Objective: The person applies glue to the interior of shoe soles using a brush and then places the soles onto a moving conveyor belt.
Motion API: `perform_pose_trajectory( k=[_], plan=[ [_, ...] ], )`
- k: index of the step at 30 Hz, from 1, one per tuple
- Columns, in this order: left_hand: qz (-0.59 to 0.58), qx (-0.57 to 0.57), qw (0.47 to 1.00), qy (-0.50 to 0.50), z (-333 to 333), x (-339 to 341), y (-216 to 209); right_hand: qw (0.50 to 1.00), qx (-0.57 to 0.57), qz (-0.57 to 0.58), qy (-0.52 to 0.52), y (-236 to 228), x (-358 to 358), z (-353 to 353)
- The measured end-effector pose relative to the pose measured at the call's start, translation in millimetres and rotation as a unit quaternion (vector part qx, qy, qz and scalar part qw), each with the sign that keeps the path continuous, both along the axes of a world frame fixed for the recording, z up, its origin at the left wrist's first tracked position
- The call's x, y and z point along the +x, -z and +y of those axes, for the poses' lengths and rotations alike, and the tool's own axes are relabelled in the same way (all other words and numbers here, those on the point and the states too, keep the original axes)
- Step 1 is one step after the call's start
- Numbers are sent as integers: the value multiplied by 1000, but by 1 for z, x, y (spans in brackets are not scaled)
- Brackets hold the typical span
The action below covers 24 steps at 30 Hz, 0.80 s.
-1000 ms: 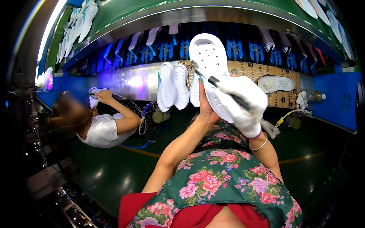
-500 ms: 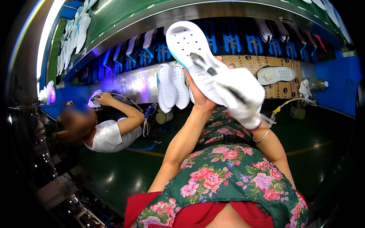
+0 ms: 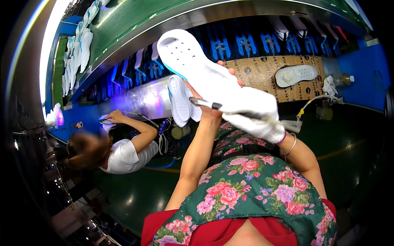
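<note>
A white shoe sole (image 3: 193,59), with holes in its heel and a blue strip along its side, lies tilted across my left hand (image 3: 210,111). That hand is closed around it from beneath, fingertips showing at the far edge. My right hand (image 3: 256,110), in a white glove, grips a brush (image 3: 205,103) with a dark band and a brownish tip. The brush tip points left, over the near side of the sole by my left palm; whether it touches is unclear. Two more white soles (image 3: 179,100) lie side by side, just left of the held one.
A cardboard sheet (image 3: 258,76) on the bench carries another sole (image 3: 296,76). To its right are a crumpled white cloth (image 3: 329,85) and a bottle (image 3: 344,79). A co-worker (image 3: 123,156) works at the left. Blue racks (image 3: 246,43) stand under the green conveyor (image 3: 172,10).
The held sole has shifted left and slightly down. My right hand has drawn the brush from the sole's middle toward its near edge. The co-worker's hand has moved slightly.
</note>
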<state>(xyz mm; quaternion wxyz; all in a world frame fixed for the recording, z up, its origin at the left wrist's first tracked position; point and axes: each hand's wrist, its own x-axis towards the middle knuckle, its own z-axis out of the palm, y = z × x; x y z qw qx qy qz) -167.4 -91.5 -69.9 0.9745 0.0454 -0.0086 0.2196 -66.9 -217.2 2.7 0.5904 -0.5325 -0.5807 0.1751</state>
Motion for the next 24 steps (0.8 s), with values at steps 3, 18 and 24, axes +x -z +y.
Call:
perform_pose_trajectory(
  k=[3, 18, 24],
  plan=[
    [13, -37, 998, -59, 0, 5, -8, 997, -15, 24, 67, 18, -5, -3],
    [36, 12, 998, 48, 26, -21, 4, 995, -26, 36, -94, 0, -2, -1],
    [-1, 75, 995, 67, 35, -11, -17, 984, 29, -177, -23, 4, -10, -5]
  ],
)
